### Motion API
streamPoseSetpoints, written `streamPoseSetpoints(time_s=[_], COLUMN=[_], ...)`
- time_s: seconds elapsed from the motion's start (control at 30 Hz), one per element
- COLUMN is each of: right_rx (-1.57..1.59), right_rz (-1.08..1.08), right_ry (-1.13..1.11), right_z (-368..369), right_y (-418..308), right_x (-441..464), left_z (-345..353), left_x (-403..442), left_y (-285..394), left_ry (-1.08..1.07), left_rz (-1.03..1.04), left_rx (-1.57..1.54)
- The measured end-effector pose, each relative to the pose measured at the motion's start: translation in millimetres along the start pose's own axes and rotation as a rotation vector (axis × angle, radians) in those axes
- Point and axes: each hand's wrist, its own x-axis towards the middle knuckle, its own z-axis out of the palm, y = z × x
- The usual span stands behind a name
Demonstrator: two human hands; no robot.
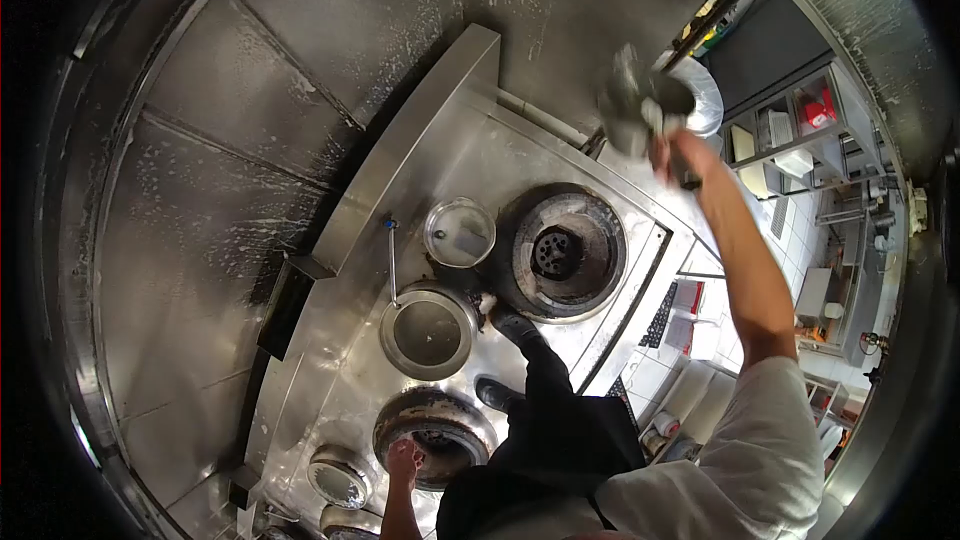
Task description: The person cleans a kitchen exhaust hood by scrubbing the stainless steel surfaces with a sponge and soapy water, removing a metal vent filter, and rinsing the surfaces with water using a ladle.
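Observation:
My right hand [685,155], raised at the upper right, is closed round a metal vessel [625,105]. Motion blurs the vessel and its exact shape is unclear. At the lower left, my left hand [403,460] hangs over the rim of the lower wok burner [390,430], fingers loosely bent and slightly apart, with nothing visible in them. A larger wok burner [610,290] with a black perforated centre lies between my hands. Beside it are a round pan [462,232] holding clear liquid and a round basin [427,335] of murky liquid.
A tap pipe [393,265] reaches over the basin. Two dark shoes [515,325] show beside the large burner. A steel ledge [410,155] and wall [300,50] stand behind. Shelves [850,130] with containers are at the right. A small round pot [338,480] is at the lower left.

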Motion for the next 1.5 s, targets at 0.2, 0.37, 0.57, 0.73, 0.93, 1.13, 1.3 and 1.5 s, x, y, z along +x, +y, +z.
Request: streamPoseSetpoints(time_s=[0.2, 0.37, 0.57, 0.73, 0.93, 1.13, 1.3, 1.5], right_rx=[0.28, 0.594, 0.537, 0.398, 0.495, 0.271, -0.321, 0.02], right_rz=[-0.249, -0.074, -0.188, -0.114, 0.305, 0.31, -0.227, -0.305], right_ry=[-0.196, -0.766, -0.418, -0.195, 0.036, 0.046, 0.071, -0.338], right_z=[104.5, 80.9, 58.9, 12.3, -37.4, -18.6, 131.0, 225.7], right_y=[-165.4, -215.0, -135.5, -2.0, 124.2, 96.3, -59.8, -214.7], right_x=[5.2, 15.8, -38.8, -84.2, -67.9, 23.0, 50.6, 71.1], left_z=[1.4, 4.6, 2.6, -0.8, 7.5, 26.2, 28.4, 26.9], left_x=[-5.7, -16.4, -16.9, -16.9, -2.2, -20.1, -15.7, -25.2], left_y=[-9.6, -14.7, -26.0, -27.5, -18.7, 17.6, 2.9, -14.4], left_ry=[-0.012, -0.037, -0.04, -0.108, -0.034, -0.004, 0.014, 0.054], left_rz=[0.023, 0.037, 0.0, -0.028, -0.038, 0.059, 0.046, -0.004], left_rx=[-0.084, -0.048, -0.044, -0.1, -0.024, 0.075, -0.014, -0.095])
